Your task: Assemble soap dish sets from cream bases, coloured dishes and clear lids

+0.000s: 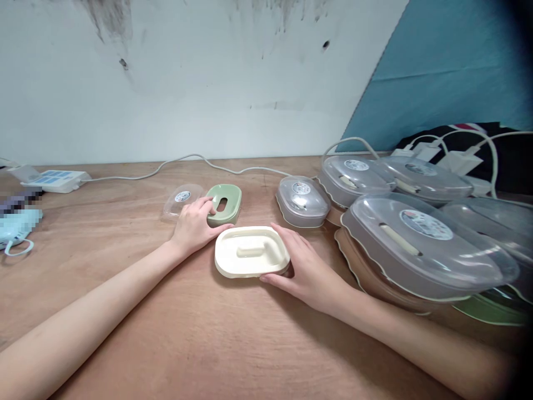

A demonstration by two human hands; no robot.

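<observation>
A cream oval dish (251,251) with a raised bar in its middle lies on the wooden table (200,333). My right hand (303,266) cups its right side, fingers curled along the rim. My left hand (195,225) rests on the near edge of a smaller green oval dish (227,201) with a slot in its base, fingers touching it. A clear plastic lid (180,200) with a round sticker lies flat just left of the green dish.
A small lidded container (302,201) stands right of the green dish. Stacks of larger clear-lidded oval containers (420,244) fill the right side. A white power strip (52,180) and cable (183,162) run along the back wall; a light-blue object (16,229) lies far left.
</observation>
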